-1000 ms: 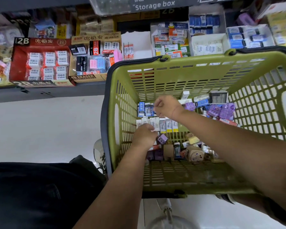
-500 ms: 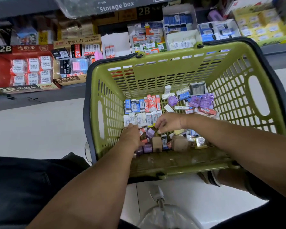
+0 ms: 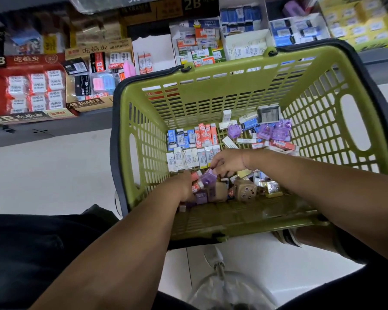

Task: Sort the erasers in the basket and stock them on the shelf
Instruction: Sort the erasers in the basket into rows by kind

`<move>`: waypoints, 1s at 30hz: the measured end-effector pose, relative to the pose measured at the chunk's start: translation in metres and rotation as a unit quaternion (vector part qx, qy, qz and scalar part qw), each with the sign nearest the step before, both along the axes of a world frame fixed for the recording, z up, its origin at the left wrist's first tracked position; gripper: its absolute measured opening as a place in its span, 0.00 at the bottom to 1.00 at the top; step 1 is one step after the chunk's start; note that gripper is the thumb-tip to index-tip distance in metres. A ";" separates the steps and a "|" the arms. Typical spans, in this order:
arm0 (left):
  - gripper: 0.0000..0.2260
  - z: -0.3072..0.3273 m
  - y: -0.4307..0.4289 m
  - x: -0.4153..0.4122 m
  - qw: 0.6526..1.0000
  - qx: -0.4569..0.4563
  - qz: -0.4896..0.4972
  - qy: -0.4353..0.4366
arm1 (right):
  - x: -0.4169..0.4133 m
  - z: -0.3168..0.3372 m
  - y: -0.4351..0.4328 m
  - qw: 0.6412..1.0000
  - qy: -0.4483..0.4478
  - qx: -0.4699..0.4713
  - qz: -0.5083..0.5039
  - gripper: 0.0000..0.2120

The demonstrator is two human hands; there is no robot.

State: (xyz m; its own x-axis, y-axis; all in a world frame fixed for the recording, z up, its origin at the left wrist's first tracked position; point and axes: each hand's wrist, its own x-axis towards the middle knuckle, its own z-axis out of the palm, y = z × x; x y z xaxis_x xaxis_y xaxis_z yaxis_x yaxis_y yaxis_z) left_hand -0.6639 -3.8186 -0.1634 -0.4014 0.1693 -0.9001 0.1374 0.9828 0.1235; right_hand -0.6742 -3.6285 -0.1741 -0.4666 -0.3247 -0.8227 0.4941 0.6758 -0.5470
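A green plastic basket [image 3: 211,90] holds several erasers. Blue and red ones [image 3: 193,136] stand in a row at its back left, with a row of white ones [image 3: 188,157] in front. Purple erasers [image 3: 276,130] lie loose at the back right. Brown and mixed erasers [image 3: 244,189] are piled near the front. My right hand [image 3: 229,162] reaches in, its fingers curled down onto a purple eraser [image 3: 208,178]. My left hand [image 3: 182,186] is in the pile at the left, fingers hidden among small erasers.
The grey shelf [image 3: 54,130] behind the basket carries open display boxes: a red 2B box [image 3: 25,90] at left, a 4B eraser box [image 3: 94,77], and white boxes with blue erasers [image 3: 296,30] at the right. White floor lies below. My dark trousers fill the lower left.
My right hand moved from the back row toward the near pile and now sits on a purple eraser. My left hand shifted slightly nearer. The camera view has shifted, so the basket sits more to the right.
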 end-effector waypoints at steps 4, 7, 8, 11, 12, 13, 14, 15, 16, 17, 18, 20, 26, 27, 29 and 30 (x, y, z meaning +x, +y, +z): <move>0.26 0.007 -0.001 -0.003 0.998 0.040 0.033 -0.032 | -0.002 0.000 0.005 1.000 -0.024 -0.011 -0.009 0.17; 0.19 0.014 0.000 -0.004 0.992 0.076 0.069 -0.080 | -0.005 0.004 0.012 0.998 -0.053 -0.038 -0.019 0.17; 0.17 0.016 0.000 -0.004 0.989 0.081 0.084 -0.092 | -0.005 0.006 0.015 0.997 -0.061 -0.048 -0.016 0.17; 0.19 0.028 -0.002 -0.005 0.970 0.086 0.185 -0.133 | -0.002 0.011 0.014 0.996 -0.065 -0.063 0.018 0.22; 0.22 0.032 -0.004 -0.006 0.959 0.085 0.229 -0.144 | 0.001 0.011 0.010 0.997 -0.047 -0.050 0.045 0.22; 0.24 0.035 -0.006 -0.006 0.949 0.086 0.265 -0.145 | 0.004 0.011 0.003 0.997 -0.013 -0.026 0.069 0.20; 0.25 0.038 -0.007 -0.006 0.942 0.085 0.293 -0.138 | 0.007 0.008 -0.005 0.996 0.031 0.003 0.084 0.19; 0.25 0.040 -0.008 -0.005 0.934 0.086 0.323 -0.130 | 0.009 0.006 -0.013 0.993 0.078 0.033 0.086 0.18; 0.25 0.043 -0.009 -0.004 0.922 0.090 0.355 -0.123 | 0.012 0.003 -0.021 0.987 0.121 0.063 0.081 0.19; 0.24 0.046 -0.008 -0.002 0.909 0.097 0.389 -0.117 | 0.014 0.002 -0.028 0.980 0.159 0.091 0.081 0.20; 0.23 0.048 -0.008 -0.001 0.896 0.103 0.417 -0.111 | 0.015 0.001 -0.033 0.972 0.188 0.111 0.090 0.20; 0.18 0.052 -0.006 0.003 0.870 0.123 0.466 -0.102 | 0.015 0.004 -0.042 0.957 0.223 0.132 0.131 0.20; 0.09 0.061 -0.006 0.005 0.769 0.232 0.579 -0.138 | 0.015 0.009 -0.058 0.931 0.214 0.168 0.243 0.13; 0.09 0.062 -0.006 0.003 0.744 0.257 0.601 -0.141 | 0.016 0.009 -0.058 0.936 0.194 0.157 0.248 0.12; 0.07 0.064 -0.004 -0.002 0.689 0.307 0.639 -0.150 | 0.016 0.012 -0.054 0.953 0.160 0.129 0.222 0.11; 0.06 0.065 -0.002 -0.003 0.662 0.332 0.653 -0.156 | 0.014 0.016 -0.051 0.968 0.144 0.106 0.174 0.10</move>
State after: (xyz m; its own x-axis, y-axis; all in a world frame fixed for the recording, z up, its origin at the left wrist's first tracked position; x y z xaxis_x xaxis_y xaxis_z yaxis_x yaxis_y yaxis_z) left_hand -0.6674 -3.8211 -0.0985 -0.4068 0.2613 -0.8754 -0.9112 -0.0472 0.4093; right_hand -0.6602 -3.6793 -0.1579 -0.5797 -0.3409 -0.7401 0.0646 0.8862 -0.4588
